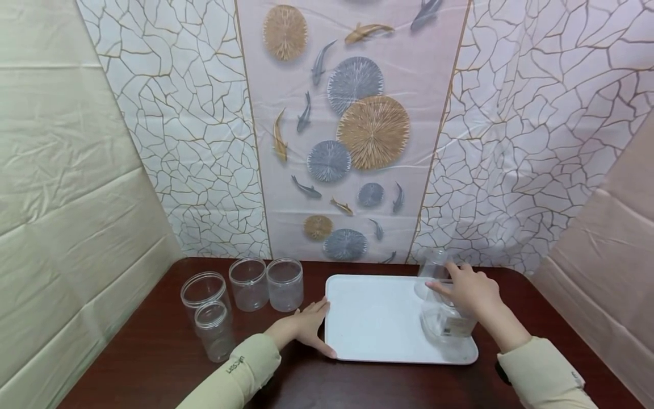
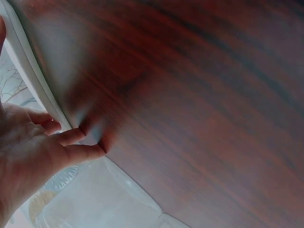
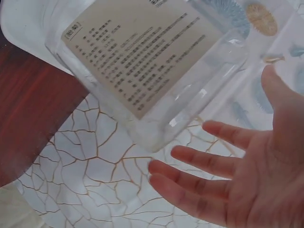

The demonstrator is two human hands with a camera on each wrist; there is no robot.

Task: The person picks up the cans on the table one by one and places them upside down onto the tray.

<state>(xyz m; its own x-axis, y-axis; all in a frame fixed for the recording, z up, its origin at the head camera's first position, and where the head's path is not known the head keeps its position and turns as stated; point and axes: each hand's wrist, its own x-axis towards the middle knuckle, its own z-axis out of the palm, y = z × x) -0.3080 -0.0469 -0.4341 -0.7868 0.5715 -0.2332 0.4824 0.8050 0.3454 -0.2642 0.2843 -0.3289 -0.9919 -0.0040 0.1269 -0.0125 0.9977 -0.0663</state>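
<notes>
Jars (image 1: pixel 248 293), four clear round ones, stand on left side of dark red desk (image 1: pixel 306 386). Left hand (image 1: pixel 308 326): grip spread wide, touching left edge of white tray (image 1: pixel 375 318). Tall clear jar (image 1: pixel 430 268) stands on tray's back right part. Labelled clear jar (image 1: pixel 436 322) sits in front, nearer right edge. Right hand (image 1: pixel 475 289): grip spread, close to labelled jar.

Small booth (image 1: pixel 76 170), cloth-hung walls (image 1: pixel 194 113), brn tbl (image 1: pixel 148 358)

Cream sleeves (image 1: pixel 543 372) with dark lettering (image 1: pixel 236 364)
</notes>
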